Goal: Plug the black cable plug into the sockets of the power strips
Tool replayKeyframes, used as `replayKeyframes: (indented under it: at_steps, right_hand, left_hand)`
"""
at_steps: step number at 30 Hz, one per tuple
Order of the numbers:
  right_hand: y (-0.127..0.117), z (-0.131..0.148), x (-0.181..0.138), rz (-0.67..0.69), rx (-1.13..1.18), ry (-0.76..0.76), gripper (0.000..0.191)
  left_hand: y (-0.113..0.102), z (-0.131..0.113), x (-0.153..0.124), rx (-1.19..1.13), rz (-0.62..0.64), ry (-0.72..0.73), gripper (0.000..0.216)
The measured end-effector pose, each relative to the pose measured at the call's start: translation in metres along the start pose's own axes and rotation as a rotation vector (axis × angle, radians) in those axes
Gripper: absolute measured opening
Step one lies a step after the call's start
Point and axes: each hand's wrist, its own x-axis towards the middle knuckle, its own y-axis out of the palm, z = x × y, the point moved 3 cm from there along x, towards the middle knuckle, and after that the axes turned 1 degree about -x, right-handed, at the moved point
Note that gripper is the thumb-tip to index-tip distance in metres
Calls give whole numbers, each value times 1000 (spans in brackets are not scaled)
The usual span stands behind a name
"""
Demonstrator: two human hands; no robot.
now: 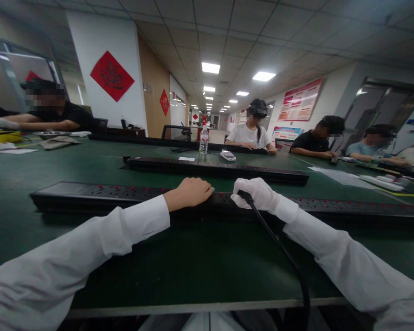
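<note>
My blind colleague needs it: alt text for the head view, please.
A white-gloved right hand grips a black cable over a long, red-dotted black power strip on a green table; the bare left hand touches the strip.

Panel lights (210, 68) are shining from the tiled ceiling (179, 41). A red diamond poster (112, 76) is hanging on the white column (112, 119), a notice board (299, 100) on the right wall (336, 89). Wood-toned paneling (154, 78) is receding beside the column. An office chair (172, 133) is standing beyond the green table (193, 266).

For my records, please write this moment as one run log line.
left hand: bare, on nearest power strip | right hand: gloved, gripping black cable
</note>
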Motion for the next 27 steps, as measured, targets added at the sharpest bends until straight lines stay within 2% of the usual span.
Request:
replayKeyframes:
  at_steps: [4, 8, 12, 27]
  right_hand:
    - [-2, 0, -2, 24, 71, 26, 13]
    - [-5, 5, 0, 91, 165, 2, 17]
    - [-6, 5, 0, 94, 188, 9, 17]
    - [-7, 5, 0, 112, 194, -8, 26]
  left_hand:
    - [6, 3, 3, -71, 23, 27, 49]
    - [10, 5, 4, -87, 21, 64, 47]
    - [10, 4, 3, -20, 31, 127, 39]
    - [12, 6, 4, 5, 43, 153, 34]
